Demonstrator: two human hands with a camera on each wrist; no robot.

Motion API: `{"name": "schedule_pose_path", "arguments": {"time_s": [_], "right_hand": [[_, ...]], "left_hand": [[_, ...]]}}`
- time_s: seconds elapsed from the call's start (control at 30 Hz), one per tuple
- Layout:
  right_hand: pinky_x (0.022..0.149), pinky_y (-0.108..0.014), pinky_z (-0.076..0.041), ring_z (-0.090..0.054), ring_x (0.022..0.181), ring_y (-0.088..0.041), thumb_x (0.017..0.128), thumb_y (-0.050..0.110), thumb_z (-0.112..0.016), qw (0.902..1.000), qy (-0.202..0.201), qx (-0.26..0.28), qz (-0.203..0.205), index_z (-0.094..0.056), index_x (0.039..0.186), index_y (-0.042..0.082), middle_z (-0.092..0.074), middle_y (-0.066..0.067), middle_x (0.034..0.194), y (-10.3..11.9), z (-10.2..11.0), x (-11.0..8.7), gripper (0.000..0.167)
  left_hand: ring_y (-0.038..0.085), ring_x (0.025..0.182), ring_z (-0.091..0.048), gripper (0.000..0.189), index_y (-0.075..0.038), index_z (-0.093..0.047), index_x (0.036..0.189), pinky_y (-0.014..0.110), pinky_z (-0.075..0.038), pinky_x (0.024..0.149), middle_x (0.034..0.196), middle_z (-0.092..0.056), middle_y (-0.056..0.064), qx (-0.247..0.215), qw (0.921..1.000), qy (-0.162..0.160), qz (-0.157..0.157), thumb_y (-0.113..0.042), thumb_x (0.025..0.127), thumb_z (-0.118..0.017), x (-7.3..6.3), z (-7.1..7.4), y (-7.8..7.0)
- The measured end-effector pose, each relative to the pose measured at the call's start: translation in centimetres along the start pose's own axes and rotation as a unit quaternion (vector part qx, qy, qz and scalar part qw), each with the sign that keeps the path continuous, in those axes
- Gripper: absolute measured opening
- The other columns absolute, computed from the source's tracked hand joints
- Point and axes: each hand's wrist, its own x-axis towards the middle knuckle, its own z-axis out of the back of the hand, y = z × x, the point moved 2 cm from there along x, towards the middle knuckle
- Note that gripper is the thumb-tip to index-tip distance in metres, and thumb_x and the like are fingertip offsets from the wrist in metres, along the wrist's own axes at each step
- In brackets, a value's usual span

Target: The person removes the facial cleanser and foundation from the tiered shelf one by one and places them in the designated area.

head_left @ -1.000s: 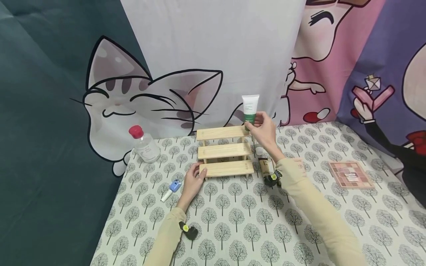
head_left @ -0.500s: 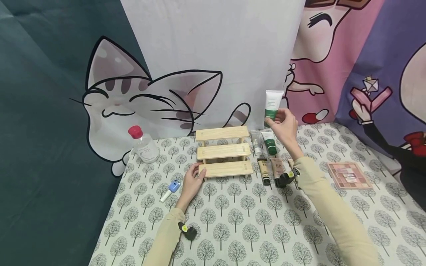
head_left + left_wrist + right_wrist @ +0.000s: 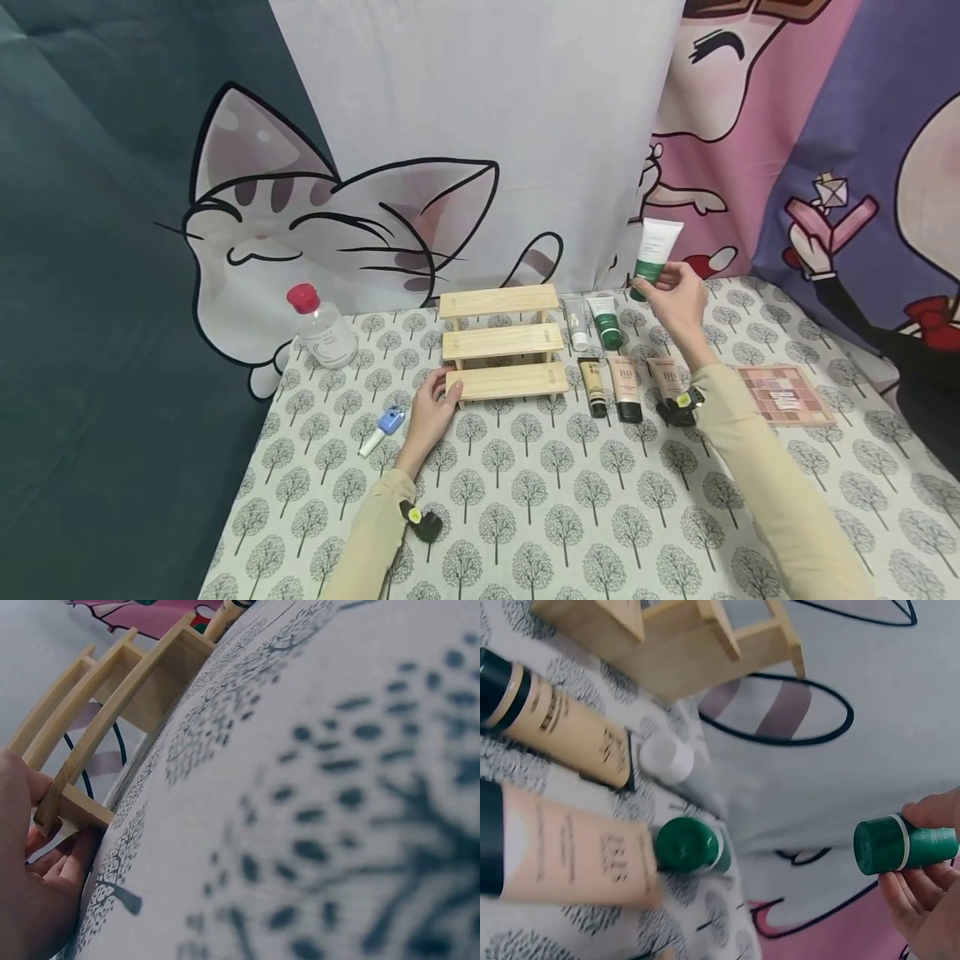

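Note:
My right hand [image 3: 681, 302] holds up a white and green squeeze tube [image 3: 654, 250], its green cap [image 3: 879, 844] downward, pinched between thumb and fingers above the back right of the table. At the front left corner of a three-step wooden display rack [image 3: 504, 340], my left hand [image 3: 435, 408] grips the end of the lowest step; the left wrist view shows the thumb over the wood [image 3: 52, 802] and fingers beneath. Another white and green tube [image 3: 606, 323] lies right of the rack, beside a grey tube [image 3: 577, 323] with a white cap.
Nearer the front lie a yellow tube [image 3: 593, 387] and two pink BB tubes, one [image 3: 625, 388] beside the other [image 3: 667, 379]. A pink palette [image 3: 784, 396] is at the right. On the left are a red-capped clear bottle [image 3: 324, 329] and a blue and white item [image 3: 383, 430].
My right hand has carried the white and green tube rightward, away from the rack's top step, and tilted it slightly. The left hand stays on the rack.

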Motion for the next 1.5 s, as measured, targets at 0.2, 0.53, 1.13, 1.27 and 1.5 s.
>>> {"name": "schedule_pose_path", "arguments": {"time_s": [0.2, 0.53, 1.13, 1.27, 1.5], "right_hand": [[0.091, -0.019, -0.055, -0.050, 0.081, 0.010, 0.090, 0.027, -0.076, 0.9991, 0.008, -0.015, -0.039, -0.055, 0.136, -0.001, -0.067, -0.019, 0.128, -1.9, 0.8, -0.2, 0.058], [0.090, -0.022, -0.053, -0.057, 0.086, -0.003, 0.090, 0.027, -0.075, 0.9967, 0.028, -0.047, -0.060, -0.055, 0.136, -0.002, -0.067, -0.022, 0.127, -4.6, 1.0, -0.3, 0.058], [0.102, -0.052, -0.048, -0.063, 0.109, -0.042, 0.093, 0.034, -0.070, 0.9866, 0.097, -0.105, -0.078, -0.056, 0.134, -0.007, -0.064, -0.031, 0.125, -8.0, 0.0, -1.0, 0.060], [0.101, -0.054, -0.049, -0.062, 0.111, -0.042, 0.093, 0.037, -0.070, 0.9820, 0.117, -0.116, -0.092, -0.055, 0.135, -0.007, -0.063, -0.031, 0.127, -8.5, -0.3, -1.0, 0.062], [0.107, -0.056, -0.044, -0.055, 0.119, -0.044, 0.093, 0.039, -0.070, 0.9774, 0.123, -0.140, -0.100, -0.058, 0.130, -0.009, -0.064, -0.031, 0.125, -9.2, -0.8, -1.1, 0.062]], "left_hand": [[0.033, 0.120, -0.065, 0.042, -0.003, -0.056, 0.136, 0.043, -0.053, 0.107, 0.129, -0.065, 0.020, 0.007, 1.0000, -0.001, -0.004, -0.019, 0.098, -0.066, -0.1, 0.0, -0.1], [0.033, 0.120, -0.064, 0.043, -0.003, -0.056, 0.136, 0.044, -0.053, 0.108, 0.129, -0.064, 0.020, 0.004, 1.0000, -0.001, -0.003, -0.018, 0.097, -0.066, 0.0, 0.0, 0.0], [0.033, 0.120, -0.064, 0.043, -0.004, -0.056, 0.136, 0.045, -0.053, 0.107, 0.130, -0.065, 0.019, 0.003, 1.0000, -0.002, -0.001, -0.019, 0.097, -0.066, 0.0, 0.1, 0.1], [0.034, 0.120, -0.065, 0.042, -0.004, -0.057, 0.136, 0.045, -0.053, 0.107, 0.129, -0.065, 0.019, 0.006, 1.0000, -0.003, -0.003, -0.019, 0.098, -0.066, 0.0, 0.1, 0.1], [0.034, 0.123, -0.064, 0.042, -0.005, -0.057, 0.136, 0.045, -0.052, 0.108, 0.131, -0.064, 0.019, 0.010, 0.9999, -0.002, 0.005, -0.020, 0.098, -0.066, -0.1, 0.1, 0.0]]}}
